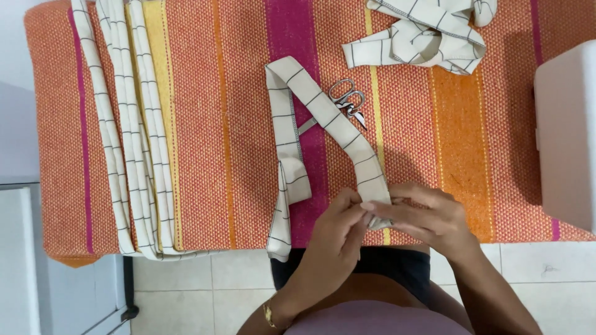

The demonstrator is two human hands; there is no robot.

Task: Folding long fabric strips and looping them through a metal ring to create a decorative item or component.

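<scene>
Both hands, left hand [338,226] and right hand [422,214], pinch-fold the checked fabric strip [323,115] end; next likely needs steady crease pressure.

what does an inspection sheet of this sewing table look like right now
surface: table covered by an orange, pink and yellow striped cloth
job's things: cream checked fabric strip, one end pinched at the table's near edge
clutter: scissors partly under the strip; folded strips at left; loose strips at top; white box at right
grippers: left hand and right hand both closed on the strip end
cables: nothing seen
surroundings: tiled floor; white cabinet at left
</scene>
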